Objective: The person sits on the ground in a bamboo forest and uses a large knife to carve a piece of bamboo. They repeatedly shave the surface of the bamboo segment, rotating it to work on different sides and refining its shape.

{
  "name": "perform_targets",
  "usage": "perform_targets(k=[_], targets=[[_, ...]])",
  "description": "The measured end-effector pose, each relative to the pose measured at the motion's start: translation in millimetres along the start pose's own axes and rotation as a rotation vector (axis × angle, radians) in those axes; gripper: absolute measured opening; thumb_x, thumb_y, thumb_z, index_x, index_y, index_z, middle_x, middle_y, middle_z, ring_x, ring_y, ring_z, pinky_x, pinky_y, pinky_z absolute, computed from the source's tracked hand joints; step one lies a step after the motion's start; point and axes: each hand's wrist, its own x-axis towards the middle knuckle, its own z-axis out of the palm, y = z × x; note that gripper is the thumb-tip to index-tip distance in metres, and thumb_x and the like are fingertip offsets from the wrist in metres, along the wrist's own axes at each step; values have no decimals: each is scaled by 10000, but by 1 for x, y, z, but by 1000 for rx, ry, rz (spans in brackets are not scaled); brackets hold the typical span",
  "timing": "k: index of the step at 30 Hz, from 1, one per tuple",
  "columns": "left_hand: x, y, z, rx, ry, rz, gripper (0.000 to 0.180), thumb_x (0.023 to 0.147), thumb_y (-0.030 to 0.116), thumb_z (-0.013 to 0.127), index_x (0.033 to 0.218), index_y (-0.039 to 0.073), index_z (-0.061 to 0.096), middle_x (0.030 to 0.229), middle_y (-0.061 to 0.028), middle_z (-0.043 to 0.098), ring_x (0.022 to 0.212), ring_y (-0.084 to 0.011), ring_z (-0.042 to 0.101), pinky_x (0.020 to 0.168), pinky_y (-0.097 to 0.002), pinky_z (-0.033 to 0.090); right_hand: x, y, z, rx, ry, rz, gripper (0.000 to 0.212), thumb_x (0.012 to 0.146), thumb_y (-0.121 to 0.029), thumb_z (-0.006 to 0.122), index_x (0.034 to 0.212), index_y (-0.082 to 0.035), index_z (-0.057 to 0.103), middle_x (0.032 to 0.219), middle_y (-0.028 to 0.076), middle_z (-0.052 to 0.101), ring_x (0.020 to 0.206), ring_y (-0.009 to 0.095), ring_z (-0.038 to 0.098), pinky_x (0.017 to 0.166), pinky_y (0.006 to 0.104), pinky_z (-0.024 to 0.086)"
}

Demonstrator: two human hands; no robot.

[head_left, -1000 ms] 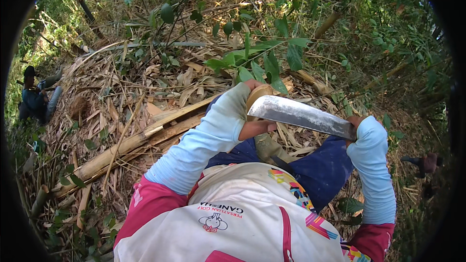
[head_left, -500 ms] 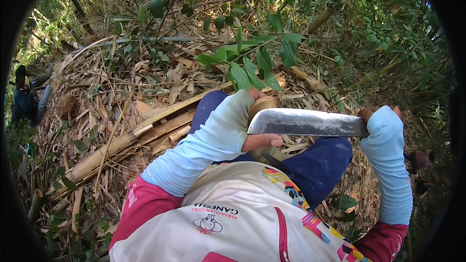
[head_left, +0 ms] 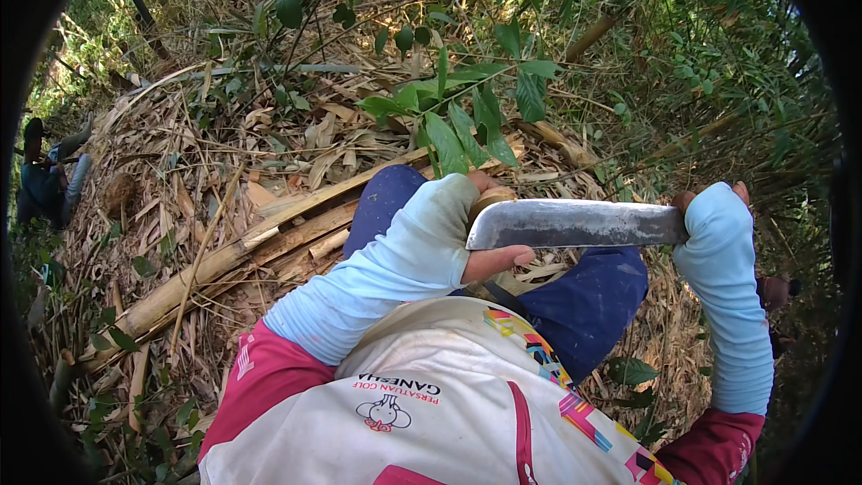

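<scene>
My right hand, in a light-blue sleeve that covers the palm, is closed round the handle of a machete. The broad, worn grey blade lies level across my lap and points left. Its square tip reaches my left hand, also in a light-blue sleeve. That hand is curled round a tan, round-ended wooden piece, most of it hidden by the hand and blade. My left thumb stretches along just below the blade; whether it touches the steel I cannot tell.
Split bamboo poles lie on dry leaf litter at my left. A leafy green branch hangs ahead, beyond my knees in blue trousers. Another person is at the far left edge. Dense bamboo growth stands at the right.
Both hands have shifted slightly to the right and up, the machete and wooden piece with them. The grips look the same.
</scene>
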Motion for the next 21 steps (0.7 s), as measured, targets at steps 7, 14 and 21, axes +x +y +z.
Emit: perform_targets(k=[7,14,21], targets=[[-1,-3,4,28,16,13,487,714,267,875,994,-10,589,806,-51,648,750,-92,585,684,-252,479,0,2,0,-19,-2,18,272,582,-40,688,847,-86,645,699,97,548,752,342,549,917,496,385],[2,2,4,-43,31,-3,658,668,464,866,997,-52,624,756,-174,656,712,-266,664,670,-340,511,-6,3,7,-29,64,42,251,651,-192,727,882,-134,647,691,78,603,734,318,609,953,511,379],[-3,7,10,17,-20,-54,605,681,493,850,921,-29,661,715,-123,663,661,-201,649,636,-317,507,-6,-5,40,404,56,425,330,733,-12,709,1051,-59,636,844,151,646,773,301,621,758,359,483]])
